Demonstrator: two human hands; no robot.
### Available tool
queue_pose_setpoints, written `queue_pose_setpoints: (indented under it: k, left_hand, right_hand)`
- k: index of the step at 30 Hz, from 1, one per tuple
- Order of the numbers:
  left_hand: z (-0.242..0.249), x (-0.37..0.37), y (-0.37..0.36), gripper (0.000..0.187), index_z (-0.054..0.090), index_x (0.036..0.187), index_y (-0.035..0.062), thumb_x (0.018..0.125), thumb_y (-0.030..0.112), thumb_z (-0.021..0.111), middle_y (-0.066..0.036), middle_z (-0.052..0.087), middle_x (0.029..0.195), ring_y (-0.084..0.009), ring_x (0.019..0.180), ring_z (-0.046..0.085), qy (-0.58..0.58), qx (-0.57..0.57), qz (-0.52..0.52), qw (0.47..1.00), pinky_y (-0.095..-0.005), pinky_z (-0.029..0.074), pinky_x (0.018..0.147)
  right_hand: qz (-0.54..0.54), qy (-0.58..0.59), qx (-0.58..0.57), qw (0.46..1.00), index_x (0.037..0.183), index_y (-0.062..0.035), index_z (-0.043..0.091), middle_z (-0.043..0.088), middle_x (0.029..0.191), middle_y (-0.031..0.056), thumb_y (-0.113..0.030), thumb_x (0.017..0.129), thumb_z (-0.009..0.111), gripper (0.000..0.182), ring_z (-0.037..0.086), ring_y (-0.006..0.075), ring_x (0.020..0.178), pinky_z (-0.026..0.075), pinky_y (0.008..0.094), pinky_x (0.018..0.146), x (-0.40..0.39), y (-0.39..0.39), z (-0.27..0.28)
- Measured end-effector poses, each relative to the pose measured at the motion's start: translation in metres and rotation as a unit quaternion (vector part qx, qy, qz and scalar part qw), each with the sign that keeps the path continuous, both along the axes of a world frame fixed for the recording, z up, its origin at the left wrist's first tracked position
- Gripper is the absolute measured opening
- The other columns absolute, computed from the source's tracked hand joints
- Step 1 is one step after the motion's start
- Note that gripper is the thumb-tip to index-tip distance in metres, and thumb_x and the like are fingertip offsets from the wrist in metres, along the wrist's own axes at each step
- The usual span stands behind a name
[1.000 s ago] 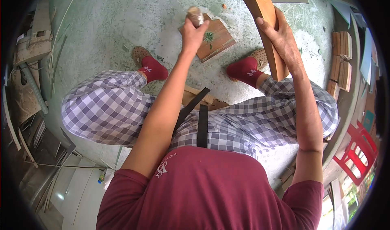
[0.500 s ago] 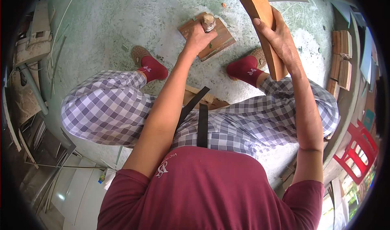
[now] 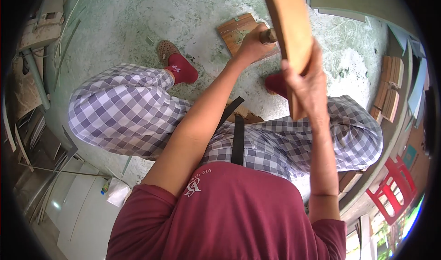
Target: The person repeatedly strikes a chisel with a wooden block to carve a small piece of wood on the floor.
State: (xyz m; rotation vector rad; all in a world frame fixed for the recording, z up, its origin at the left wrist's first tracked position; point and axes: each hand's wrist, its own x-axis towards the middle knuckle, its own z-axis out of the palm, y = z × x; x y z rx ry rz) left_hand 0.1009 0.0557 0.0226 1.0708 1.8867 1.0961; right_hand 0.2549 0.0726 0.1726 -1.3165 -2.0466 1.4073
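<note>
My left hand point(image 3: 253, 45) is closed around a short, round-ended handle point(image 3: 268, 36); the rest of that tool is hidden. Below this hand, a flat wooden board point(image 3: 235, 31) lies on the floor, partly covered by the hand. My right hand point(image 3: 309, 86) grips a long, curved piece of wood point(image 3: 293, 25) near its lower end, thumb on one side and fingers on the other. The wood is held raised above the floor, its upper end passing out of the top of the view. It is slightly blurred and overlaps the tip of the handle.
Stacked wooden blocks point(image 3: 387, 89) stand along the right side, with a red plastic chair point(image 3: 394, 189) behind them. Scrap wood and a grey pipe point(image 3: 36, 78) crowd the left. A strip of wood lies between my legs, and my feet flank the work area.
My right hand has brought the curved wood inward and closer to my left hand. My left hand has moved right, and its handle now tilts toward the wood. The view has shifted slightly.
</note>
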Motion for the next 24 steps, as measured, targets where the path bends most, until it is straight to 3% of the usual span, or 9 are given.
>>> queue_pose_setpoints:
  k: [2, 4, 6, 10, 12, 15, 18, 20, 24]
  left_hand:
    - [-0.028, -0.002, 0.003, 0.041, 0.059, 0.107, 0.0050, 0.075, 0.029, 0.069, -0.017, 0.066, 0.102, -0.0289, 0.099, 0.063, -0.035, 0.132, -0.038, 0.990, -0.0352, 0.049, 0.082]
    - [-0.016, 0.003, -0.005, 0.037, 0.059, 0.103, 0.0053, 0.072, 0.022, 0.071, -0.016, 0.066, 0.101, -0.0292, 0.099, 0.062, -0.075, 0.117, 0.004, 0.990, -0.0367, 0.050, 0.082]
    - [-0.008, 0.000, -0.006, 0.033, 0.056, 0.107, 0.0060, 0.079, 0.022, 0.062, -0.016, 0.064, 0.102, -0.0291, 0.099, 0.061, -0.008, 0.017, -0.011, 1.000, -0.0374, 0.048, 0.082]
    - [-0.017, -0.003, -0.002, 0.024, 0.054, 0.091, 0.0063, 0.072, 0.016, 0.064, -0.016, 0.062, 0.086, -0.0284, 0.085, 0.063, -0.009, 0.061, 0.009, 0.998, -0.0372, 0.049, 0.073]
    - [-0.018, -0.005, -0.001, 0.026, 0.055, 0.094, 0.0067, 0.073, 0.019, 0.066, -0.014, 0.063, 0.089, -0.0268, 0.086, 0.063, -0.008, 0.058, 0.015, 0.998, -0.0368, 0.049, 0.074]
    - [-0.023, -0.005, -0.004, 0.030, 0.058, 0.096, 0.0079, 0.074, 0.025, 0.069, -0.010, 0.066, 0.095, -0.0226, 0.089, 0.063, -0.056, 0.056, 0.014, 0.997, -0.0378, 0.049, 0.077]
    - [-0.035, -0.007, -0.002, 0.028, 0.057, 0.094, 0.0071, 0.074, 0.022, 0.069, -0.012, 0.065, 0.093, -0.0241, 0.086, 0.063, -0.043, 0.092, 0.011, 0.995, -0.0369, 0.049, 0.075]
    - [-0.031, -0.007, -0.001, 0.025, 0.057, 0.091, 0.0064, 0.073, 0.020, 0.068, -0.013, 0.064, 0.089, -0.0258, 0.083, 0.063, -0.012, 0.084, -0.004, 0.996, -0.0364, 0.049, 0.073]
    - [-0.026, -0.005, 0.006, 0.023, 0.056, 0.088, 0.0043, 0.074, 0.019, 0.067, -0.015, 0.064, 0.086, -0.0268, 0.082, 0.063, -0.020, 0.104, 0.016, 0.994, -0.0365, 0.050, 0.072]
  right_hand:
    - [0.052, -0.120, 0.073, 0.989, 0.139, -0.0070, 0.032, 0.062, 0.107, 0.0252, -0.031, 0.074, 0.072, 0.080, 0.065, 0.0339, 0.091, 0.056, 0.0411, 0.078, 0.003, -0.006, -0.028]
    - [0.008, -0.072, -0.058, 0.996, 0.140, -0.0043, 0.031, 0.061, 0.109, 0.0265, -0.034, 0.072, 0.072, 0.085, 0.065, 0.0339, 0.091, 0.056, 0.0391, 0.078, 0.004, -0.008, -0.015]
    - [-0.013, -0.038, -0.041, 0.998, 0.141, -0.0023, 0.028, 0.057, 0.112, 0.0260, -0.039, 0.073, 0.072, 0.089, 0.064, 0.0290, 0.090, 0.055, 0.0364, 0.076, 0.005, -0.003, 0.002]
    - [-0.070, 0.060, 0.105, 0.990, 0.137, -0.0001, 0.029, 0.056, 0.110, 0.0240, -0.043, 0.075, 0.072, 0.087, 0.062, 0.0283, 0.092, 0.055, 0.0375, 0.076, -0.003, 0.005, 0.028]
    - [-0.119, 0.016, 0.075, 0.990, 0.139, -0.0003, 0.025, 0.055, 0.112, 0.0255, -0.037, 0.076, 0.072, 0.086, 0.061, 0.0292, 0.096, 0.054, 0.0392, 0.076, -0.007, -0.005, 0.006]
    - [-0.056, -0.116, -0.037, 0.991, 0.140, -0.0018, 0.024, 0.054, 0.114, 0.0268, -0.038, 0.077, 0.071, 0.087, 0.061, 0.0300, 0.096, 0.053, 0.0389, 0.076, -0.002, -0.013, -0.031]
    - [-0.066, 0.026, -0.028, 0.997, 0.140, -0.0004, 0.027, 0.055, 0.111, 0.0231, -0.042, 0.078, 0.069, 0.085, 0.061, 0.0268, 0.091, 0.050, 0.0361, 0.078, -0.001, -0.016, -0.034]
    - [-0.096, 0.027, -0.059, 0.993, 0.139, 0.0011, 0.026, 0.054, 0.109, 0.0195, -0.043, 0.078, 0.069, 0.087, 0.059, 0.0243, 0.091, 0.049, 0.0360, 0.079, -0.007, -0.015, 0.000]
    - [-0.105, 0.078, 0.076, 0.989, 0.141, -0.0004, 0.021, 0.050, 0.116, 0.0225, -0.043, 0.076, 0.071, 0.092, 0.055, 0.0251, 0.099, 0.049, 0.0361, 0.082, -0.007, -0.018, 0.003]
